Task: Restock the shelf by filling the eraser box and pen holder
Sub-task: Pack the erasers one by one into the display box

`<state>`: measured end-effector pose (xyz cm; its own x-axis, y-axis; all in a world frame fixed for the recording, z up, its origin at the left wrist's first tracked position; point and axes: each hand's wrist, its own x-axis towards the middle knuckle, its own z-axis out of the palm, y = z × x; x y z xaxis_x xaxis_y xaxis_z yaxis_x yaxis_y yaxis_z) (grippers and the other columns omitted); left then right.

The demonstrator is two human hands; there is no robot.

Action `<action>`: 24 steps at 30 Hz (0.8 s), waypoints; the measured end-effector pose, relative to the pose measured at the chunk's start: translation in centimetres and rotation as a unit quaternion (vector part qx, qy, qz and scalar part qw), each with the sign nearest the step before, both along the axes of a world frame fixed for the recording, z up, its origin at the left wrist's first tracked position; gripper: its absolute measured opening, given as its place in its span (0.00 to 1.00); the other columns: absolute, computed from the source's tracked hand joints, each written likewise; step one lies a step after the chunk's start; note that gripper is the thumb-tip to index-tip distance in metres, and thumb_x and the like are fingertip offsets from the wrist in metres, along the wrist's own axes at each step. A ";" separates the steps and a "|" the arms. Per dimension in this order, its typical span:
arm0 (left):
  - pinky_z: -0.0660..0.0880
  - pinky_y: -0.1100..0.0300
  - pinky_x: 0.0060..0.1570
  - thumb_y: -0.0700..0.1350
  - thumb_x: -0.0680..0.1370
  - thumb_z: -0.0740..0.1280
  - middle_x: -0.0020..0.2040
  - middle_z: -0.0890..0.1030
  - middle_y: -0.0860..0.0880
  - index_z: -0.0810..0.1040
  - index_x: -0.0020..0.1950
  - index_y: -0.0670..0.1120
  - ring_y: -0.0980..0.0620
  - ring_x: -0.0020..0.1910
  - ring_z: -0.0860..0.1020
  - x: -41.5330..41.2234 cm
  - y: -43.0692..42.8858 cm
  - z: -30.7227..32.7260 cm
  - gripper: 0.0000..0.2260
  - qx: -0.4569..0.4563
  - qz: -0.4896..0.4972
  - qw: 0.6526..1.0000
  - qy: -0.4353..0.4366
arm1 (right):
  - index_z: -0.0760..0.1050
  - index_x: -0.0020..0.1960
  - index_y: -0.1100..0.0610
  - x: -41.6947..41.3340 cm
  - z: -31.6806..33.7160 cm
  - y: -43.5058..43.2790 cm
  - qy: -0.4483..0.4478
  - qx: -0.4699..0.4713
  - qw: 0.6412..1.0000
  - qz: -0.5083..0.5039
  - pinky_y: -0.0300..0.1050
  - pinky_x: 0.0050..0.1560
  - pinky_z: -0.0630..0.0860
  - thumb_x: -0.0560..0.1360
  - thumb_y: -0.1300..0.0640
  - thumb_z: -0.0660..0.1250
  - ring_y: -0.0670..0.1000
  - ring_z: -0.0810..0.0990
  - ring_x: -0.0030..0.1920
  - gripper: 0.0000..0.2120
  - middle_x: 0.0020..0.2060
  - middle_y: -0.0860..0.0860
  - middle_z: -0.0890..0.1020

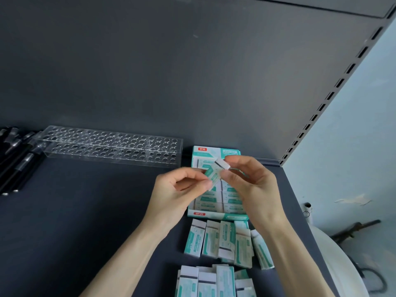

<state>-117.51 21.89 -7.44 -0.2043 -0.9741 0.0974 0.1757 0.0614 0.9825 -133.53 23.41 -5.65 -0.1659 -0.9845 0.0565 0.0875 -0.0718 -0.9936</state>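
Note:
A white eraser in a teal-and-white sleeve hangs above the eraser box. My left hand pinches its lower end, and my right hand pinches its upper part. The open teal box lies flat on the dark shelf and holds several erasers in rows. Several more loose erasers lie in a row in front of the box, and another group sits at the bottom edge. The clear acrylic pen holder, full of round holes, stands empty at the back left.
Several black pens lie bunched at the far left beside the holder. The dark shelf floor ends at a slotted upright on the right. Beyond the shelf edge are a pale wall and a white rounded object.

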 end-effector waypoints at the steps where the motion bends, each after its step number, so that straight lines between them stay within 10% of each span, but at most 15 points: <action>1: 0.78 0.62 0.44 0.34 0.70 0.72 0.44 0.85 0.46 0.81 0.44 0.40 0.50 0.44 0.83 0.1 0.0 0.1 0.05 -0.004 0.000 1.000 -0.007 | 0.79 0.47 0.59 0.0 0.1 0.0 -0.001 0.000 1.000 -0.003 0.52 0.54 0.79 0.69 0.65 0.71 0.55 0.83 0.47 0.07 0.44 0.54 0.85; 7: 0.77 0.58 0.47 0.29 0.72 0.69 0.42 0.79 0.48 0.74 0.63 0.52 0.53 0.40 0.77 0.0 0.1 0.3 0.25 -0.032 -0.045 0.997 -0.060 | 0.81 0.51 0.59 0.4 0.1 -0.2 0.045 -0.021 0.999 0.022 0.37 0.48 0.77 0.72 0.67 0.69 0.47 0.82 0.44 0.10 0.42 0.50 0.84; 18: 0.76 0.65 0.36 0.35 0.73 0.71 0.42 0.85 0.46 0.73 0.48 0.36 0.54 0.34 0.81 -0.6 -0.1 0.0 0.08 -0.012 0.052 0.998 -0.030 | 0.76 0.48 0.52 -0.4 -0.8 0.7 0.188 -0.051 0.980 0.045 0.45 0.46 0.80 0.66 0.71 0.74 0.52 0.81 0.42 0.19 0.49 0.54 0.81; 24: 0.67 0.74 0.45 0.56 0.71 0.72 0.50 0.79 0.59 0.78 0.52 0.51 0.59 0.51 0.75 -0.2 -0.2 -1.3 0.14 -0.069 0.090 0.969 -0.221 | 0.80 0.46 0.55 -1.4 -1.4 0.1 0.325 -0.130 0.936 -0.026 0.34 0.45 0.77 0.68 0.68 0.74 0.43 0.79 0.41 0.11 0.46 0.43 0.79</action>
<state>-117.68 21.74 -8.77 -0.0834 -0.9816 0.1719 -0.2856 0.1888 0.9396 -134.90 23.51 -7.02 -0.0610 -0.9147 0.3994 -0.5393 -0.3065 -0.7844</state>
